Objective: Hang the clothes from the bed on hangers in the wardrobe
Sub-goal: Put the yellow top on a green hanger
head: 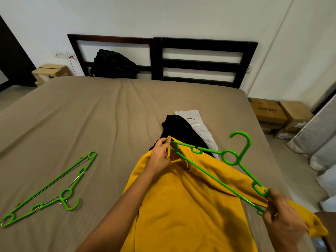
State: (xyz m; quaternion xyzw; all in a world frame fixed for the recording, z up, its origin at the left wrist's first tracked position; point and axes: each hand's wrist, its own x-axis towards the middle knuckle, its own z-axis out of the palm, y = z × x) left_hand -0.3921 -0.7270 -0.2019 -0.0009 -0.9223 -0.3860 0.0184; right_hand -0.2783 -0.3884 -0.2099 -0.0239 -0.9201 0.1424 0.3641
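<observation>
Yellow shirt [181, 206] with green hanger [229, 157], gripped between left hand [161, 154], right hand [283, 218]

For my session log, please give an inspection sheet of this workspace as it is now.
Surface: bed, brown sheet, lightly creased.
Job's things: green hanger partly inside yellow shirt; black garment and white garment behind; spare green hangers at left.
Clutter: black bag by headboard.
Hands: left hand pinches shirt shoulder; right hand grips hanger end.
Cables: red cable under wall switches.
Surroundings: cardboard boxes on floor.
</observation>
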